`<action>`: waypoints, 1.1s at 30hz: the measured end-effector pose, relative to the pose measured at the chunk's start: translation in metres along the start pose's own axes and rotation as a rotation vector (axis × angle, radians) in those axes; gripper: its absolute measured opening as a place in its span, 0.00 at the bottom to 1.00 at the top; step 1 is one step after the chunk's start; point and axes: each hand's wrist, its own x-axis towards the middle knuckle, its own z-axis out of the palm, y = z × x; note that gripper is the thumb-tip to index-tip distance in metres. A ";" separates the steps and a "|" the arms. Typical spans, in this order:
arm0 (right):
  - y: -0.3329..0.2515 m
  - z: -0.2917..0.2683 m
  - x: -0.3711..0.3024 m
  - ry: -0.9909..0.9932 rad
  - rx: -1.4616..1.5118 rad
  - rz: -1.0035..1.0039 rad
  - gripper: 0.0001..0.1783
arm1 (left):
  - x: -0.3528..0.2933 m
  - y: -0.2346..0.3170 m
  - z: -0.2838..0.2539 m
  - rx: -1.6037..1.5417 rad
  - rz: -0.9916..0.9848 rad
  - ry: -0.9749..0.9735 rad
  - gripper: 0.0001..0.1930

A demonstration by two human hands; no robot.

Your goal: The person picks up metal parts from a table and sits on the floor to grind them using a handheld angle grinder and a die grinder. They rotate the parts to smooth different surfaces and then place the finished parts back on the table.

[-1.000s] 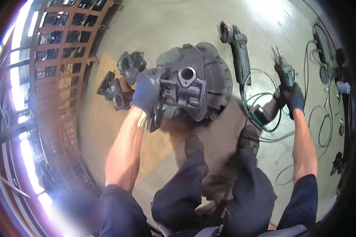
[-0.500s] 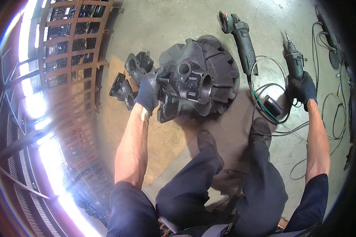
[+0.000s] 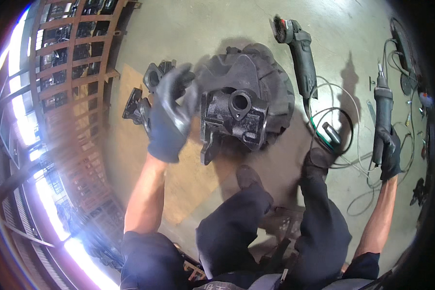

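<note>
Casting [image 3: 237, 113], black and heavy-looking, rests on the floor [image 3: 203, 24] at the right edge of the tan patch [image 3: 171, 195]. Remotely, I find the left hand [image 3: 170, 121] released, fingers half curled, just beside the casting. The right hand [image 3: 391, 152] grasps a straight grinder [image 3: 383, 108] by its rear body, which I judge leaves the spindle [image 3: 381, 71] free. An angle grinder [image 3: 302, 60] lies right of the casting, brush-like head [image 3: 279, 31] pointing away, probably to keep it clear. Smaller castings [image 3: 134, 104] sit near the patch's far left corner.
</note>
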 end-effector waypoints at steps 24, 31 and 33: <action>-0.305 0.057 -0.292 -0.331 0.734 0.472 0.40 | -0.123 0.321 -0.111 -1.115 -1.342 -0.397 0.25; -0.339 0.114 -0.257 -0.425 0.947 0.677 0.29 | -0.114 0.274 -0.130 -1.203 -1.471 -0.428 0.20; -0.347 0.131 -0.249 -0.449 1.049 0.788 0.29 | -0.099 0.253 -0.140 -1.252 -1.525 -0.512 0.19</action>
